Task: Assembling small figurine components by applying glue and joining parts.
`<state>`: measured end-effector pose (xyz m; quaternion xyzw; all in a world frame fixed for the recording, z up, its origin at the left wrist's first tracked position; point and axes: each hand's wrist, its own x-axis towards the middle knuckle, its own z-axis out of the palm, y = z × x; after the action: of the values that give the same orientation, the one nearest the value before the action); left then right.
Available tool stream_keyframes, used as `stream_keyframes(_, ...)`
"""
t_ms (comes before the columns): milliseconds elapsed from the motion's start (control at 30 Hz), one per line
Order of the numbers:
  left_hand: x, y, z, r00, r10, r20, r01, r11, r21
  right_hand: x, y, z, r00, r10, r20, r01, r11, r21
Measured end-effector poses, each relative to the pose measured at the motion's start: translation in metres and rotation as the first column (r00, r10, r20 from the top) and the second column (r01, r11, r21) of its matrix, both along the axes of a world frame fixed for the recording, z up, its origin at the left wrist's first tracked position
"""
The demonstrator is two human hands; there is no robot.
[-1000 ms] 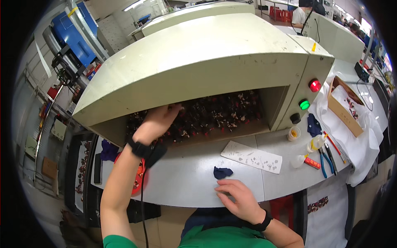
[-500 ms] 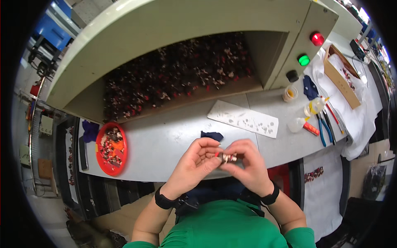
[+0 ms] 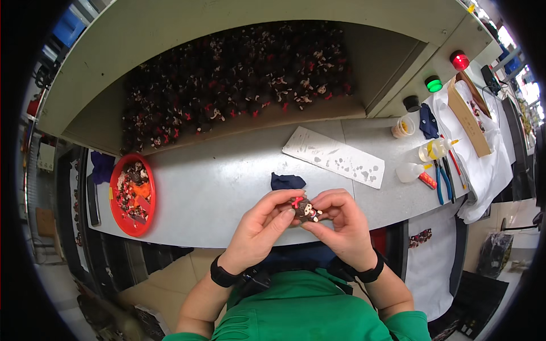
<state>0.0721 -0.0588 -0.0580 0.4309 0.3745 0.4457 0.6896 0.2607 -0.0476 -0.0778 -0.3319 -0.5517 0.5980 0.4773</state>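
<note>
Between my two hands, over the near edge of the grey table (image 3: 227, 187), is a small doll figurine (image 3: 307, 210) with dark brown hair, a red bow and a pale face. My left hand (image 3: 261, 227) pinches its hair side between thumb and fingers. My right hand (image 3: 340, 224) grips the lower body end with thumb and fingertips. The figurine lies sideways, face up toward me. Just beyond my left fingers rests a dark blue cloth (image 3: 287, 182). Farther off, a white foam board (image 3: 335, 157) with grey spots lies aslant on the table.
A big cabinet opening (image 3: 227, 85) at the back holds many similar figurines. To the left stands a red bowl (image 3: 149, 216) of small coloured pieces. On the right are squeeze bottles (image 3: 435, 149), a plastic cup (image 3: 403, 127), blue-handled pliers (image 3: 441, 182) and a cardboard box (image 3: 469, 116).
The figurine has been turned so its face and red bow now show. My right fingers, blurred before, are steady on it. The whole view has shifted slightly.
</note>
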Motion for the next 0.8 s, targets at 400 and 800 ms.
stream_keyframes(400, 0.0008, 0.0003, 0.0008, 0.999, -0.001, -0.034, 0.002, 0.999, 0.035, -0.0034, -0.0014, -0.001, 0.966, -0.152, 0.21, 0.099, 0.965, 0.244)
stream_keyframes(800, -0.0001, -0.0007, -0.0031, 0.997, -0.015, -0.073, 0.02, 0.997, 0.069, -0.0053, -0.0047, -0.0032, 0.948, -0.215, 0.235, 0.101, 0.903, 0.418)
